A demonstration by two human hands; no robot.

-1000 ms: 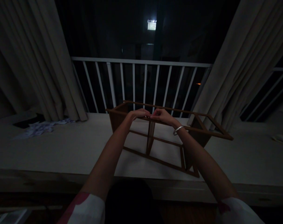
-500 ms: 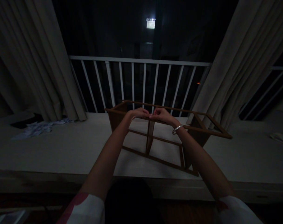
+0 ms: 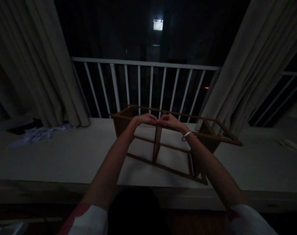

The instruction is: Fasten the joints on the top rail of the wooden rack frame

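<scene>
A brown wooden shelf frame (image 3: 171, 170) lies on its side on the white window ledge (image 3: 72, 156). Over its near upper rail, at the middle, my left hand (image 3: 147, 118) and my right hand (image 3: 170, 120) almost meet. Both have bent fingers and the fingertips pinched together close to the rail. Whatever sits between the fingertips is too small and dark to make out. A silver bangle (image 3: 186, 135) circles my right wrist.
White railing (image 3: 145, 63) stands behind the frame, before a dark window. Beige curtains hang at left (image 3: 57, 81) and right (image 3: 238, 71). Crumpled paper or cloth (image 3: 37, 134) lies on the ledge at left, and a pale item (image 3: 291, 145) at far right.
My fingers have shifted only slightly at the rail, the hands staying close together. The shelf frame stays in place; the view has moved a little.
</scene>
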